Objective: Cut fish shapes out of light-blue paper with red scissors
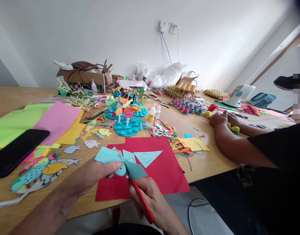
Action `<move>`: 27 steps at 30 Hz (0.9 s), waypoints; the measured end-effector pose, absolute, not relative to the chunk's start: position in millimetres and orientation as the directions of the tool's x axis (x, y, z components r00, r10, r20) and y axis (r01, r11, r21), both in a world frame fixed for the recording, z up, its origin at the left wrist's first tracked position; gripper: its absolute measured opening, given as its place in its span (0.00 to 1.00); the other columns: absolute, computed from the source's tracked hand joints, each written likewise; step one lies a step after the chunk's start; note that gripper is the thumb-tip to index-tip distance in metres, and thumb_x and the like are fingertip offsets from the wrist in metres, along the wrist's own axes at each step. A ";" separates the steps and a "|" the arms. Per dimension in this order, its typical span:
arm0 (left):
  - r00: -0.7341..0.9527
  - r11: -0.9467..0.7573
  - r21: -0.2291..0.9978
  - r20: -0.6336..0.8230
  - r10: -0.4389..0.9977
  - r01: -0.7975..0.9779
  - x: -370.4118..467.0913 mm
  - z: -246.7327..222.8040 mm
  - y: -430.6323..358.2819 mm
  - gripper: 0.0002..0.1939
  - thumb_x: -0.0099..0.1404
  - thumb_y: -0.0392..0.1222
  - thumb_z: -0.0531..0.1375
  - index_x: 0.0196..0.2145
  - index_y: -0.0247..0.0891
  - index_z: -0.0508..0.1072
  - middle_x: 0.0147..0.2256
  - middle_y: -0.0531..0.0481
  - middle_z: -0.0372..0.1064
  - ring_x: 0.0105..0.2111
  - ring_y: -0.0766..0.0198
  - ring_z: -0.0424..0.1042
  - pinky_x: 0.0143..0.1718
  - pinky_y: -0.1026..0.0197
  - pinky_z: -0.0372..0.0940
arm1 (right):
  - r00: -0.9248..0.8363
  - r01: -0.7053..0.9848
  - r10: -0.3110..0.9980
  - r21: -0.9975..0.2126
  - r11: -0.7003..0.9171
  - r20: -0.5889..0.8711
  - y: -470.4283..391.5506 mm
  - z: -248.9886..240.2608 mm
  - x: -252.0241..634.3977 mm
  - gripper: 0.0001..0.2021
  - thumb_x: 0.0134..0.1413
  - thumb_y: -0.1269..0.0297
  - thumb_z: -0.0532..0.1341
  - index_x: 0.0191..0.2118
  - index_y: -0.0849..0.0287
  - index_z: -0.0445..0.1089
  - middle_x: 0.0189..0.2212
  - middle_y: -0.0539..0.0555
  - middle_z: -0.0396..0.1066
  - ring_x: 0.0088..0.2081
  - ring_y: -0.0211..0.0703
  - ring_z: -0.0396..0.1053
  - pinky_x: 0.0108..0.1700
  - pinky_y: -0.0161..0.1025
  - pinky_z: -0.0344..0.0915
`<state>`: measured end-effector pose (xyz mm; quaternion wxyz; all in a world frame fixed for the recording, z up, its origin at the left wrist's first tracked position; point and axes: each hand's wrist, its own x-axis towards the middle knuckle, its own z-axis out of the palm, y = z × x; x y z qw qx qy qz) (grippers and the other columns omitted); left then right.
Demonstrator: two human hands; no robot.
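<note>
Between the thumb and fingers of my left hand (pixel 108 168) is a piece of light blue paper (pixel 104 156) with fish outlines drawn on it. My right hand (pixel 150 195) grips red-handled scissors (pixel 143 202), whose blades meet the paper beside my left thumb. Under both hands lies a sheet of red paper (pixel 169 169). A blue paper triangle (pixel 148 157) with a drawn outline rests on it, with another blue scrap partly hidden behind the held piece. Left of my left hand are cut paper fish, among them a yellow one (pixel 54 167) and a white one (pixel 92 144).
A black phone (pixel 20 150) lies on coloured sheets at left. Ahead stand blue bases with paper fish (pixel 126 126), glue bottles (pixel 151 113) and paper scraps (pixel 179 145). At right, a co-worker's arms (pixel 228 143) rest on the table near painted egg cartons (pixel 185 107).
</note>
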<state>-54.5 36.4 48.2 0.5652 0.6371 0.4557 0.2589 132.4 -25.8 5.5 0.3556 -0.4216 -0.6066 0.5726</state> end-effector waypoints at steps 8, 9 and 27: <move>0.494 0.019 0.938 -0.200 0.846 0.347 -60.6 45.3 39.0 0.16 0.61 0.51 0.54 0.21 0.41 0.61 0.22 0.56 0.58 0.26 0.63 0.58 0.30 0.60 0.56 | -0.394 0.108 0.917 -0.994 -0.021 -0.062 -26.1 4.7 131.6 0.20 0.60 0.57 0.54 0.19 0.59 0.56 0.14 0.44 0.50 0.18 0.31 0.47 0.20 0.30 0.44; 0.497 0.022 0.939 -0.201 0.844 0.343 -60.6 45.3 39.3 0.16 0.60 0.51 0.54 0.21 0.41 0.61 0.22 0.56 0.58 0.26 0.63 0.58 0.30 0.60 0.55 | -0.390 0.106 0.919 -0.994 -0.021 -0.060 -26.2 5.1 131.2 0.20 0.59 0.58 0.54 0.19 0.59 0.56 0.14 0.44 0.50 0.18 0.31 0.47 0.20 0.30 0.44; 0.389 0.099 0.929 -0.245 0.888 0.357 -51.5 51.1 32.7 0.15 0.54 0.52 0.56 0.19 0.41 0.60 0.20 0.56 0.58 0.24 0.63 0.57 0.29 0.59 0.55 | -0.385 0.048 0.918 -0.995 -0.087 -0.099 -26.0 6.8 127.9 0.25 0.58 0.46 0.53 0.19 0.59 0.56 0.13 0.45 0.54 0.16 0.30 0.52 0.17 0.28 0.48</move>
